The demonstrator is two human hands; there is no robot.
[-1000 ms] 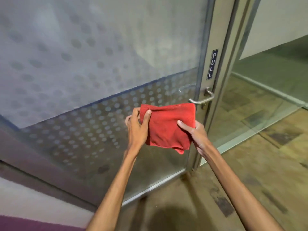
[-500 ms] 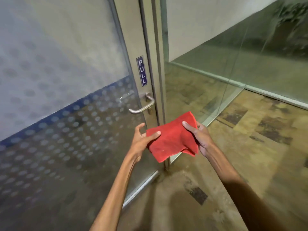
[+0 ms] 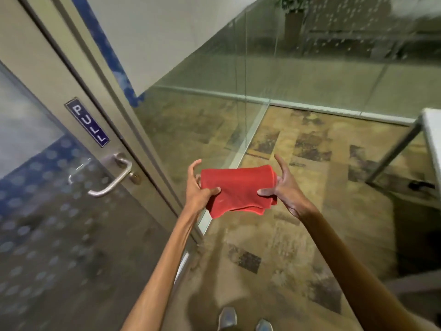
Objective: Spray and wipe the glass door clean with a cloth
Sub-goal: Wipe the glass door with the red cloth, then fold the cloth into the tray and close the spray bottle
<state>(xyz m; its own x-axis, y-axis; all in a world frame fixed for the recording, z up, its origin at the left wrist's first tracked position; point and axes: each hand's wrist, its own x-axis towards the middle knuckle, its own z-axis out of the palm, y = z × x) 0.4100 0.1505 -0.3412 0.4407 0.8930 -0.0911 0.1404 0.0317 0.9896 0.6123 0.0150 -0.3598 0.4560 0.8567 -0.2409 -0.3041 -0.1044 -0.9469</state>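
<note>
A folded red cloth [image 3: 236, 189] is stretched between both hands at mid-frame, away from the glass. My left hand [image 3: 196, 191] pinches its left edge with thumb and fingers. My right hand [image 3: 285, 187] grips its right edge, the fingers spread above. The glass door [image 3: 47, 211] with a dotted frosted film fills the left side. It carries a metal lever handle [image 3: 112, 180] and a blue PULL sign [image 3: 87, 121]. No spray bottle is in view.
A fixed glass panel [image 3: 191, 130] and a further glass wall [image 3: 334, 68] run right of the door frame. A white table on metal legs [image 3: 429, 130] stands at the right edge. My shoes [image 3: 243, 320] show on the patterned floor at the bottom.
The view has swung right, so the door slid to the left of the frame. Both hands, still holding the cloth, came away from the door glass and now hold it over the floor.
</note>
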